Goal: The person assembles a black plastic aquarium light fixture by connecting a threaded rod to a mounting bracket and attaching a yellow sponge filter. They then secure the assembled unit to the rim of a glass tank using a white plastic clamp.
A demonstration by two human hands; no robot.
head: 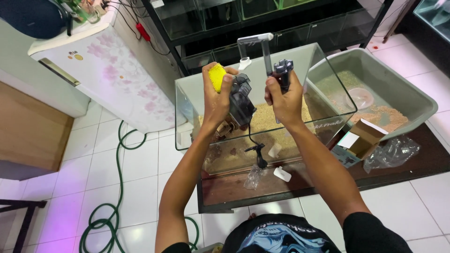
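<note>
A dark filter box (242,100) is held over the glass tank (187,117) — the left hand (216,100) clasps it together with a yellow sponge (216,77), the right hand (284,96) closed round a black pump part (283,70). Beside the tank (right side) lies an open brown carton (365,136) and crumpled clear wrap (393,152).

- Looks like an aquarium shop or fish-keeping workroom.
- Glass tank (262,117) with sand bed right under the hands, on a low dark stand.
- Black rack of empty glass tanks (243,18) beyond the hands.
- Grey tub (398,79) of sand right of the hands.
- Green hose (117,206) on white floor tiles, lower left.
</note>
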